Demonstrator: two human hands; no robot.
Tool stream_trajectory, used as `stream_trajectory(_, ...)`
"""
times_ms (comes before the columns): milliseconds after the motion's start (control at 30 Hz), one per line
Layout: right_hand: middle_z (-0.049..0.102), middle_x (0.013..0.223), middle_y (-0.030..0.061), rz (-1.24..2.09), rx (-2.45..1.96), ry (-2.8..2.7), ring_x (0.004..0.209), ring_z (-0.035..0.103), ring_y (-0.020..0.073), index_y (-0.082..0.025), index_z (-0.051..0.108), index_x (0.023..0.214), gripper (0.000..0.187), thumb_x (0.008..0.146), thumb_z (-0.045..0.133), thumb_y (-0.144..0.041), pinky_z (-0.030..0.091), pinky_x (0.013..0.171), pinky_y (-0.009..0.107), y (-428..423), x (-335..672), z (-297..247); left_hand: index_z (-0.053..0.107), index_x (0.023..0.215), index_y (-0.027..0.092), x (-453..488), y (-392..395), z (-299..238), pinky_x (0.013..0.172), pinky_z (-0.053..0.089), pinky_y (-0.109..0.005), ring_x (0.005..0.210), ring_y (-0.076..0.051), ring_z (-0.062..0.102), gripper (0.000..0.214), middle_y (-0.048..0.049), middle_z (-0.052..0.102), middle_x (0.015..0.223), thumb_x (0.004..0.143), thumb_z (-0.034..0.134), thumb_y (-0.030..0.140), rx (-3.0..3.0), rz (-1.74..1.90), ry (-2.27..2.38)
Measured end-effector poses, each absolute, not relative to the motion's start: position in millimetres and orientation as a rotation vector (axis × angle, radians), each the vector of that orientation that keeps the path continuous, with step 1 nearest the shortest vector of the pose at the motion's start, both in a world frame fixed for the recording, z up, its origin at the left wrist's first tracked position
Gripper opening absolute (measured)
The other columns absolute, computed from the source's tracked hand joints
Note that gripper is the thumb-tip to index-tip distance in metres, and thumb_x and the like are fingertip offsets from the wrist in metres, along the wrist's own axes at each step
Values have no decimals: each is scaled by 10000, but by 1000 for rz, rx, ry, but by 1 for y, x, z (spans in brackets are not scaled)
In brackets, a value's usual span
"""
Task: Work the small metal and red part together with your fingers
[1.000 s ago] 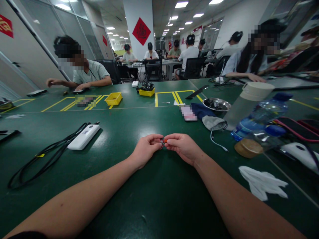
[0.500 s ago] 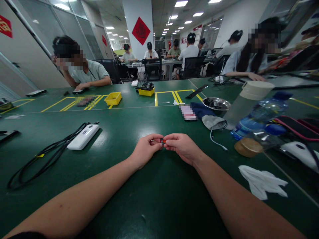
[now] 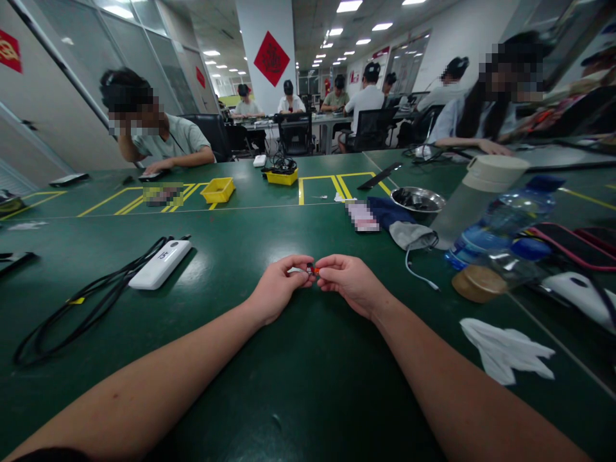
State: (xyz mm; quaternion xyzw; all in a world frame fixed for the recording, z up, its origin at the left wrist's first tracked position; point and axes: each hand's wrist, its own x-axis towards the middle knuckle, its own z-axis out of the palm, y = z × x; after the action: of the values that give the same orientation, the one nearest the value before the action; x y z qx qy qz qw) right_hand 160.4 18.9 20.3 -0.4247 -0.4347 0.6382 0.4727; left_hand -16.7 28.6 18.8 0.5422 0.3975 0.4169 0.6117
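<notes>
My left hand (image 3: 278, 287) pinches a small dark piece (image 3: 310, 268) between thumb and fingertips, above the green table (image 3: 269, 398). Facing it, my right hand (image 3: 355, 286) pinches a small orange-red piece (image 3: 316, 271). The two pieces meet or nearly meet between my fingertips. Both are too small and too covered by fingers to name, and I cannot tell whether they are joined.
A white power bank (image 3: 160, 264) with a looped black cable (image 3: 91, 308) lies to the left. On the right are a white tissue (image 3: 507, 350), a blue-labelled bottle (image 3: 500, 221), a tumbler (image 3: 474, 192) and a metal bowl (image 3: 418, 200). Yellow trays (image 3: 218, 190) stand farther back.
My fingertips have shifted very slightly up and left with the small pieces. My left thumb has drawn back a little, showing more of the dark piece.
</notes>
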Motion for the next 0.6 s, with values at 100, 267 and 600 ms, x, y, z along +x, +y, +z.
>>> stream_trajectory(100,689,766,43,1548,-1019,-1093,613,613,113,-145,670,872,205,684,737,-193,494,596,263,19,160,20,627,1114,152,-17,30,17,789,549,-265,816,-129,681,336,-77,669,967,779,646,130,1125,947,874)
stream_trajectory(267,697,751,45,1551,-1016,-1128,620,630,120,-141,667,847,183,688,727,-209,505,610,269,19,158,18,643,1089,145,-17,30,15,806,548,-266,801,-121,683,314,-84,677,987,776,652,133,1143,936,854)
stream_trajectory(600,709,805,52,1466,-982,-1235,691,672,142,-146,658,927,237,694,698,-175,528,677,288,17,154,21,609,1055,140,-15,28,17,785,518,-269,782,-127,668,283,-59,681,898,773,616,117,1233,958,823)
